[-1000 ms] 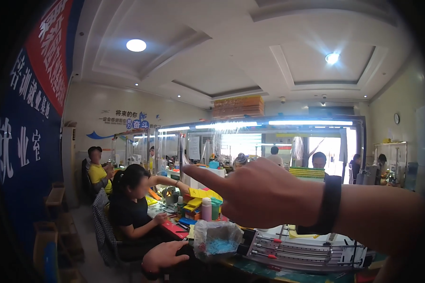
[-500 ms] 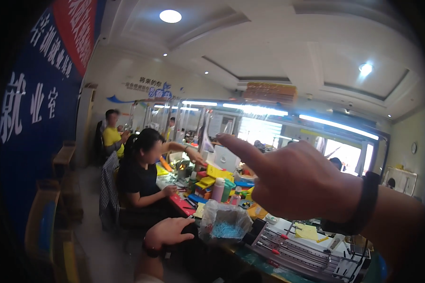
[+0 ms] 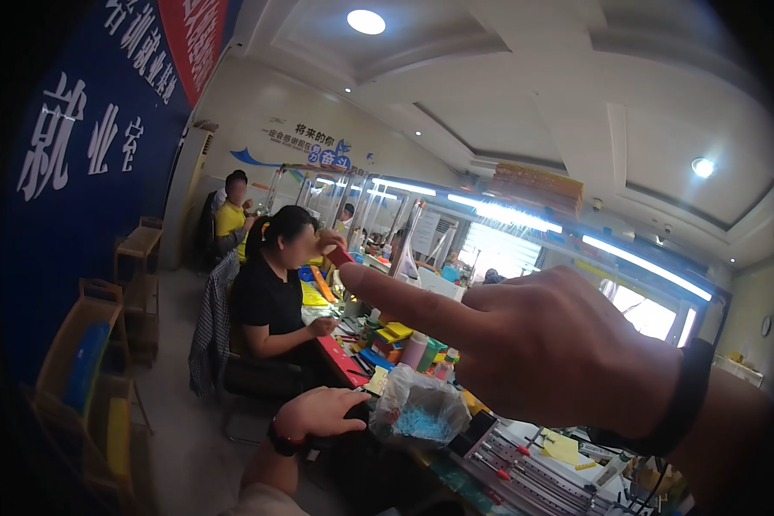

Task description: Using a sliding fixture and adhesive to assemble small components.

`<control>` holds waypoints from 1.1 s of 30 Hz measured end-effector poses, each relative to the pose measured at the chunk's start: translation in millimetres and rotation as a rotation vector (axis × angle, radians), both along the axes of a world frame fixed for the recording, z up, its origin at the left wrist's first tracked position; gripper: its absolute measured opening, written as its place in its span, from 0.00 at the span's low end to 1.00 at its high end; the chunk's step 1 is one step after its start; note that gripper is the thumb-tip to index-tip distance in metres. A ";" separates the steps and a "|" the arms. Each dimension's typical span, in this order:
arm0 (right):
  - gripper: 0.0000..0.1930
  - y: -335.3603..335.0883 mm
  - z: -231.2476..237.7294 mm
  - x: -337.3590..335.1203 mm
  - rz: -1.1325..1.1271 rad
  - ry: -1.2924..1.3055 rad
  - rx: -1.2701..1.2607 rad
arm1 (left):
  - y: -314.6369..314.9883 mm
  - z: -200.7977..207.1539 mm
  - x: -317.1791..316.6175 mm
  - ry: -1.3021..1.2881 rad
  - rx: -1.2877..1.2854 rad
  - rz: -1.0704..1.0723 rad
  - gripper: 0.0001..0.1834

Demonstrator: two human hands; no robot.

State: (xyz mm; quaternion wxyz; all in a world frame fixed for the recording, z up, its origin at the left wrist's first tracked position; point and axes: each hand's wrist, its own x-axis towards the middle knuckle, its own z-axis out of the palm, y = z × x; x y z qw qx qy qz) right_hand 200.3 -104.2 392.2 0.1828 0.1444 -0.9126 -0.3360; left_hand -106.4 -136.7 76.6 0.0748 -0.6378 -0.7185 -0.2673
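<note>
My right hand (image 3: 568, 344) is raised close in front of the view, its index finger stretched out to the left. Its other fingers are mostly hidden behind the hand, and I see nothing held. A dark band (image 3: 688, 387) circles that wrist. Lower down, my left hand (image 3: 322, 413) is held palm down with thumb and fingers apart, holding nothing visible. Just right of its fingertips stands a bin lined with a clear plastic bag (image 3: 396, 396), with light-blue shreds inside.
A co-worker in black (image 3: 267, 292) sits at the cluttered bench, one hand raised near a small red object (image 3: 340, 256). A metal rail fixture (image 3: 525, 482) lies at the bench's near right. Wooden shelves (image 3: 103, 301) stand along the blue wall; another person in yellow (image 3: 232, 215) sits farther back.
The view has turned left and the scene has shifted. The co-worker's outstretched arm has drawn back toward the head. Both my hands keep much the same pose.
</note>
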 end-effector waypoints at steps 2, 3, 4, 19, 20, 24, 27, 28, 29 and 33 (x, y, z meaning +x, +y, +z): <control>0.55 -12.2 1.9 -1.9 -0.019 -0.010 0.039 | -1.5 1.3 2.1 0.002 0.010 0.001 0.36; 0.54 -15.3 2.7 -2.3 -0.038 -0.013 0.074 | -1.9 2.8 1.8 -0.002 0.000 0.005 0.36; 0.54 -14.7 2.3 -2.0 -0.043 -0.013 0.079 | -1.5 3.7 1.2 -0.006 -0.010 0.008 0.36; 0.44 4.8 10.2 9.7 -0.281 -0.077 -0.055 | -3.3 1.1 -1.6 -0.021 -0.074 0.047 0.37; 0.53 6.8 9.7 10.7 -0.186 0.053 0.131 | -2.8 2.8 -1.4 -0.016 -0.068 0.043 0.37; 0.69 4.1 9.0 11.5 -0.188 0.172 0.204 | -2.4 -1.1 -3.6 -0.040 -0.084 0.055 0.38; 0.68 2.0 10.2 14.7 -0.179 0.186 0.218 | -3.0 -4.3 -4.4 -0.049 -0.059 0.049 0.39; 0.68 1.5 11.7 16.6 -0.185 0.188 0.219 | -3.4 -4.1 -3.4 -0.043 -0.033 0.044 0.38; 0.68 1.0 14.7 18.8 -0.182 0.209 0.266 | -3.4 -3.9 -2.5 -0.040 -0.033 0.039 0.38; 0.49 -32.9 19.0 27.5 -0.145 0.354 0.439 | -8.5 16.4 7.4 -0.023 0.378 -0.081 0.24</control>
